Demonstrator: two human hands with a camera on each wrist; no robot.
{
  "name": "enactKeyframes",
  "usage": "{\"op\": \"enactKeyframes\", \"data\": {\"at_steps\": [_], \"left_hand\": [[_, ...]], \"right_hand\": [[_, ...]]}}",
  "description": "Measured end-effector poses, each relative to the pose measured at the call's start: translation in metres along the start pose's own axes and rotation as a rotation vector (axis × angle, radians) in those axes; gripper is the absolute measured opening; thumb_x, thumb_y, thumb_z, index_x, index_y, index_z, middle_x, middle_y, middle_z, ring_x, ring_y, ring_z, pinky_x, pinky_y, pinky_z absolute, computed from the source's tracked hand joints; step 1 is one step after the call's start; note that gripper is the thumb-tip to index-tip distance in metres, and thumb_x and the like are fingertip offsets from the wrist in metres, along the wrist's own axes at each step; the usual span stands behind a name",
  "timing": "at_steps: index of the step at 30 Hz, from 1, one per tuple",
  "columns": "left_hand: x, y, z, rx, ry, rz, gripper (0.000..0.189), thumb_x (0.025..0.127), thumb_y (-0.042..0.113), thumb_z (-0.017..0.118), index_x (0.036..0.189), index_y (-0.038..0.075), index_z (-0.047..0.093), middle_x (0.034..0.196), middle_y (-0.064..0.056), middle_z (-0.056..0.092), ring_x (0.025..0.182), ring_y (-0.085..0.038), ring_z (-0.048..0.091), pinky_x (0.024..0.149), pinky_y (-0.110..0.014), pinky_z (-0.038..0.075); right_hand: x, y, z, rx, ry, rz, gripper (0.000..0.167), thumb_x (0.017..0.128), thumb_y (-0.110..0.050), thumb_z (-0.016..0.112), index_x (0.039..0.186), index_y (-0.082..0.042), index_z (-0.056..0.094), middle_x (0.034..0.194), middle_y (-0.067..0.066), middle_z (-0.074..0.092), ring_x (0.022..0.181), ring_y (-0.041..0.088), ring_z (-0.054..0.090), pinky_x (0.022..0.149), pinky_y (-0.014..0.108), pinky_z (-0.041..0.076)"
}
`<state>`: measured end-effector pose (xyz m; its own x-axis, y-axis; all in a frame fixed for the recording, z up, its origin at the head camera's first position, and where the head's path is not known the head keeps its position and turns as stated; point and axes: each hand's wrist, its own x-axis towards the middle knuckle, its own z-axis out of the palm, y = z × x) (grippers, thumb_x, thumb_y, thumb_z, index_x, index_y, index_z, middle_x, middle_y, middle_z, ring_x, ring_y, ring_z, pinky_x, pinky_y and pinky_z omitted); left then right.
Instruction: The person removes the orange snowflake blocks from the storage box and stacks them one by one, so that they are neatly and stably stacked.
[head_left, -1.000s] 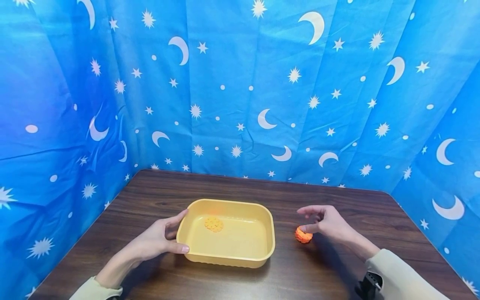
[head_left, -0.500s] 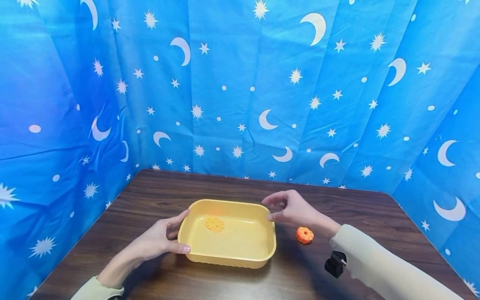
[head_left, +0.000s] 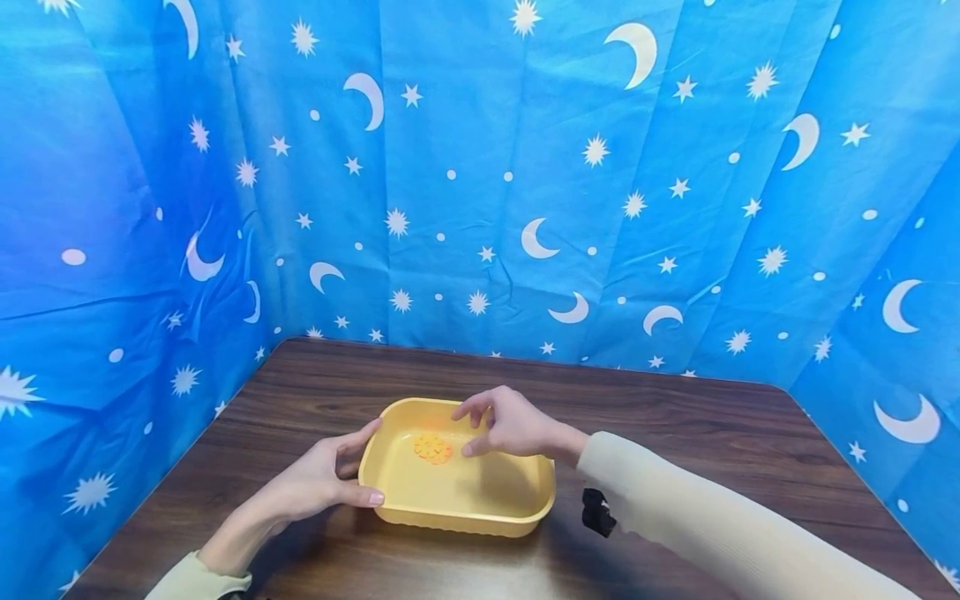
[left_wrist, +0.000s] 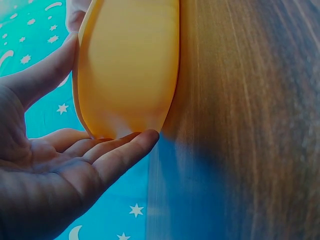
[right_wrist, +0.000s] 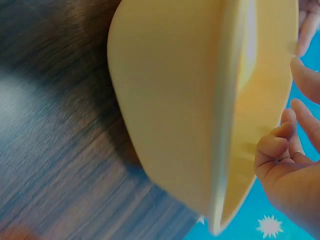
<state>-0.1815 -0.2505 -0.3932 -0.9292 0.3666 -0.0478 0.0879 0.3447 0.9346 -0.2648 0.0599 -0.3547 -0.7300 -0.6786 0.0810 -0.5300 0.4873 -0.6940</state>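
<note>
A yellow plastic tub [head_left: 459, 527] sits in the middle of the dark wooden table. My left hand [head_left: 318, 475] holds its left end, thumb at the near corner and index finger at the far one. The left wrist view shows the other fingers [left_wrist: 125, 152] lying along the end wall. Inside, on the left of the floor, lies a flat yellow-orange flower-like disc [head_left: 432, 449]. Over the tub hovers my right hand [head_left: 516, 423], thumb and index apart near the disc and the other fingers loosely bent; nothing shows between them.
An orange blur [right_wrist: 19, 234] shows on the table at the right wrist view's corner; my right sleeve [head_left: 675, 504] covers that area in the head view. Blue star-and-moon cloth [head_left: 450, 208] hangs behind the dark table [head_left: 637, 400] and at its sides.
My right hand has travelled left from an orange flower-like piece on the table to above the tub. The disc inside shows stronger orange edges than before. My left hand keeps its place.
</note>
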Motion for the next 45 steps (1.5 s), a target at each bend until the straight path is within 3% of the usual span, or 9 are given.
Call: {"op": "enactKeyframes", "data": {"at_steps": [5, 9, 16, 26, 29, 33, 40, 45], "left_hand": [[0.0, 0.002, 0.0, 0.012, 0.002, -0.022, 0.107, 0.083, 0.021, 0.091, 0.166, 0.0, 0.025, 0.167, -0.032, 0.025, 0.141, -0.053, 0.045, 0.107, -0.052, 0.049], [0.0, 0.002, 0.0, 0.013, 0.001, -0.029, 0.107, 0.084, 0.021, 0.091, 0.166, 0.001, 0.025, 0.167, -0.031, 0.026, 0.142, -0.052, 0.045, 0.107, -0.052, 0.05], [0.001, 0.0, -0.001, 0.005, -0.003, -0.024, 0.107, 0.084, 0.021, 0.09, 0.166, 0.0, 0.025, 0.167, -0.031, 0.025, 0.142, -0.052, 0.044, 0.108, -0.051, 0.049], [0.0, 0.0, 0.0, 0.009, 0.011, -0.041, 0.106, 0.084, 0.021, 0.09, 0.166, 0.002, 0.026, 0.166, -0.031, 0.029, 0.141, -0.053, 0.045, 0.104, -0.051, 0.053], [0.0, 0.0, 0.0, 0.002, 0.008, -0.033, 0.106, 0.084, 0.02, 0.09, 0.166, 0.001, 0.025, 0.166, -0.031, 0.03, 0.142, -0.052, 0.045, 0.104, -0.051, 0.053], [0.002, 0.002, -0.001, -0.004, -0.005, -0.006, 0.107, 0.085, 0.019, 0.09, 0.165, -0.003, 0.023, 0.165, -0.03, 0.031, 0.144, -0.05, 0.042, 0.107, -0.049, 0.05], [0.003, 0.004, -0.001, -0.009, -0.004, -0.01, 0.107, 0.085, 0.018, 0.09, 0.165, -0.002, 0.023, 0.165, -0.03, 0.031, 0.144, -0.05, 0.043, 0.106, -0.049, 0.051], [0.001, 0.0, 0.0, -0.038, -0.011, -0.012, 0.107, 0.085, 0.016, 0.09, 0.166, -0.002, 0.022, 0.166, -0.032, 0.028, 0.142, -0.052, 0.044, 0.102, -0.046, 0.055]], "right_hand": [[0.013, 0.002, 0.014, 0.043, -0.05, 0.018, 0.043, 0.083, -0.008, 0.089, 0.123, -0.002, 0.075, 0.096, 0.016, 0.066, 0.064, 0.014, 0.05, 0.06, 0.025, 0.042], [0.021, 0.003, 0.022, 0.05, -0.074, 0.036, 0.046, 0.083, -0.006, 0.089, 0.126, 0.0, 0.074, 0.09, 0.012, 0.064, 0.061, 0.014, 0.047, 0.058, 0.024, 0.039], [0.027, 0.005, 0.035, 0.036, -0.096, 0.049, 0.048, 0.083, -0.004, 0.09, 0.127, 0.002, 0.072, 0.076, 0.002, 0.061, 0.071, 0.014, 0.055, 0.061, 0.024, 0.044], [0.031, 0.009, 0.041, -0.009, -0.178, 0.132, 0.06, 0.083, -0.004, 0.09, 0.138, 0.001, 0.066, 0.066, 0.002, 0.06, 0.058, 0.011, 0.052, 0.054, 0.021, 0.039], [0.03, 0.01, 0.042, -0.037, -0.201, 0.114, 0.062, 0.084, -0.004, 0.088, 0.141, 0.0, 0.065, 0.066, 0.001, 0.06, 0.058, 0.01, 0.053, 0.054, 0.021, 0.039], [0.027, 0.011, 0.038, -0.048, -0.209, 0.06, 0.056, 0.085, -0.002, 0.087, 0.137, 0.001, 0.067, 0.065, -0.001, 0.059, 0.058, 0.008, 0.051, 0.055, 0.02, 0.039], [0.019, 0.012, 0.035, -0.014, -0.159, -0.005, 0.032, 0.081, 0.002, 0.089, 0.112, 0.001, 0.079, 0.071, 0.0, 0.064, 0.064, 0.008, 0.054, 0.061, 0.021, 0.044], [0.02, 0.012, 0.041, -0.008, -0.137, 0.039, 0.047, 0.082, -0.001, 0.089, 0.126, 0.0, 0.074, 0.068, -0.001, 0.06, 0.063, 0.009, 0.052, 0.061, 0.022, 0.042]]}}
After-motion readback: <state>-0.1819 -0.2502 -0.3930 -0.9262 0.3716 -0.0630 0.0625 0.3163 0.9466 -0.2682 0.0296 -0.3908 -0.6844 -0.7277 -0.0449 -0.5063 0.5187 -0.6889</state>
